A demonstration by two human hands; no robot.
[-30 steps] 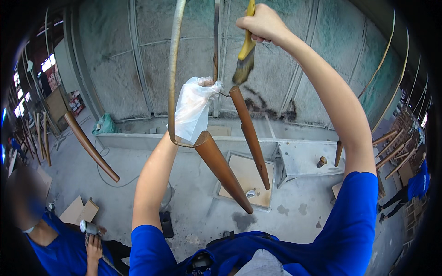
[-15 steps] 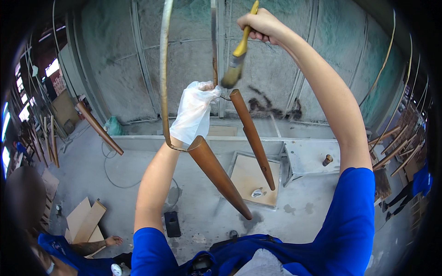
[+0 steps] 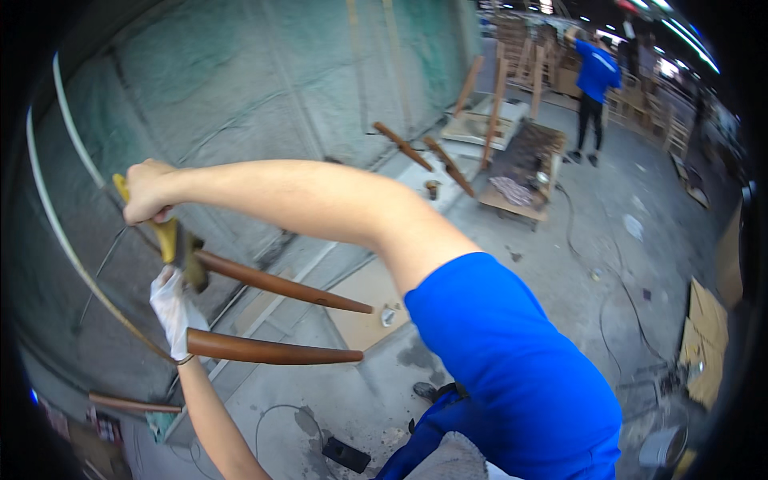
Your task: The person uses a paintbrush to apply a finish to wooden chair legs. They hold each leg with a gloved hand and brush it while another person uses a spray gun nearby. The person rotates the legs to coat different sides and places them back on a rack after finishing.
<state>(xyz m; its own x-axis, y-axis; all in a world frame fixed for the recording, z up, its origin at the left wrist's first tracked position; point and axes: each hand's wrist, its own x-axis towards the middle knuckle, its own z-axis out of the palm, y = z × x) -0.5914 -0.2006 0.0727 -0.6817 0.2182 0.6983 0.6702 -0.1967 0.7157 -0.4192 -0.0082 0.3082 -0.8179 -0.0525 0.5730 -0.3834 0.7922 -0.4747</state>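
My right hand (image 3: 152,192) is closed round the yellow handle of a paintbrush (image 3: 166,238), whose dark, blurred bristles point down close to the thick end of the farther brown wooden leg (image 3: 284,282). Just below the bristles is my left hand (image 3: 174,310), in a thin white plastic glove. Its fingers are closed where the farther hanging metal rod (image 3: 76,136) comes down, though the brush partly hides the grip. A second tapered brown leg (image 3: 272,350) lies nearer, its thick end beside the glove and at the lower end of another long rod (image 3: 68,244).
Another hanging leg (image 3: 132,402) is at lower left. A low bench (image 3: 524,172) carries a crumpled rag, with leaning wooden pieces nearby. A person in blue (image 3: 596,76) stands beyond. A black phone-like slab (image 3: 346,454), hoses and cardboard (image 3: 704,344) are on the floor.
My view has swung right, bringing the bench and the person in blue into sight. The brush remains in my right hand beside the gloved left hand, its bristles now nearer the farther leg's thick end.
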